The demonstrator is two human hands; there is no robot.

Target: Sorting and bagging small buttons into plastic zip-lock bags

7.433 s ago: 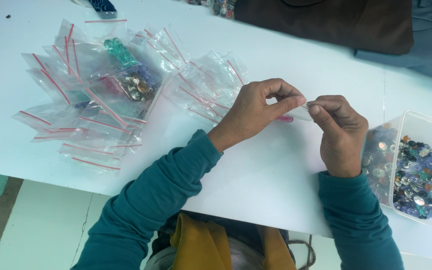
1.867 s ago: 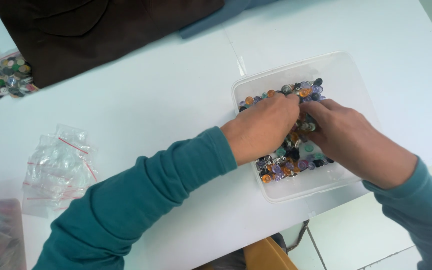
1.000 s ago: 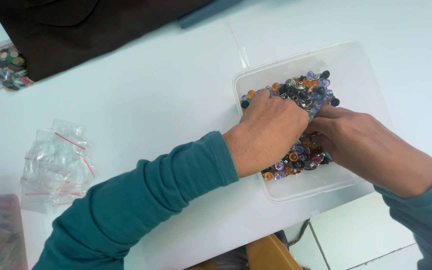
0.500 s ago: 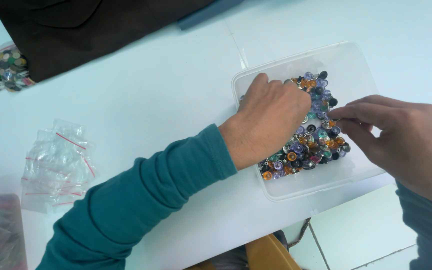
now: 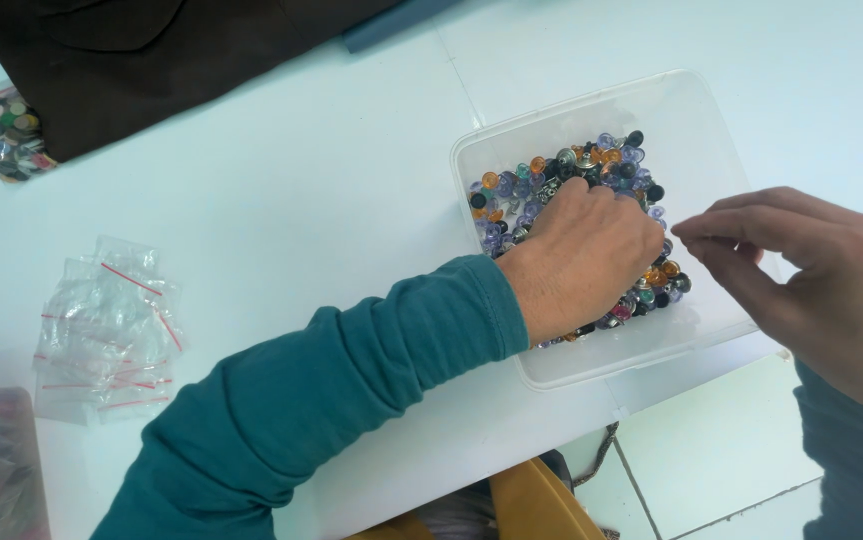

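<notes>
Right hand (image 5: pixel 822 290) now off white table (image 5: pixel 282 200).

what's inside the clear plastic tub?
The tub holds a heap of small mixed-colour buttons or beads: orange, purple, black, clear. The left hand rests in the heap and covers its middle, so the pieces beneath can't be seen.

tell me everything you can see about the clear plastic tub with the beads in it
The clear plastic tub is a shallow, lidless rectangle with rounded corners, lying flat near the edge of the white table. A heap of small beads in orange, purple, black and clear fills its left part; the right part is bare. The left hand rests down in the beads. The right hand hovers at the right rim, fingers pinched.
</notes>
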